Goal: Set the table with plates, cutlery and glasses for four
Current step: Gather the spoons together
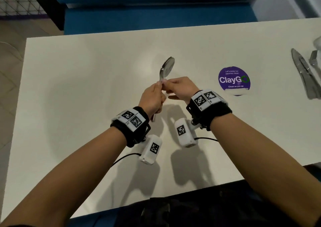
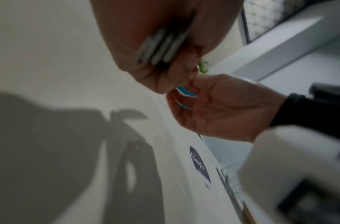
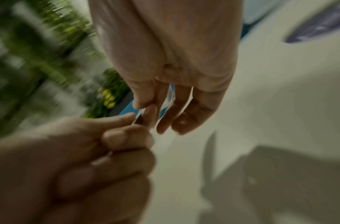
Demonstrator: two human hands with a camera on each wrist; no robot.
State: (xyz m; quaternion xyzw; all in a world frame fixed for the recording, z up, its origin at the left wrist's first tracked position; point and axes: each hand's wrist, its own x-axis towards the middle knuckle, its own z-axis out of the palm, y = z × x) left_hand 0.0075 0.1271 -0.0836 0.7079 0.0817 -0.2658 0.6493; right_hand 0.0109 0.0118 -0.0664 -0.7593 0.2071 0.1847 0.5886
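Over the middle of the white table [image 1: 78, 88], my left hand [image 1: 153, 94] grips a bundle of metal cutlery by the handles. A spoon [image 1: 167, 66] sticks up out of it, bowl pointing away from me. In the left wrist view the handle ends [image 2: 159, 48] poke out below the left palm. My right hand [image 1: 175, 86] meets the left and pinches the spoon's neck between thumb and forefinger, its other fingers loose. The right wrist view shows that pinch [image 3: 146, 113] just above the left hand's fist [image 3: 88, 159]. How many pieces are in the bundle is hidden.
A knife [image 1: 303, 72] and a fork [image 1: 313, 60] lie side by side at the table's right edge, with something pale [image 1: 318, 42] just beyond them. A round purple sticker [image 1: 234, 78] lies right of my hands. A blue bench [image 1: 156, 18] runs along the far side.
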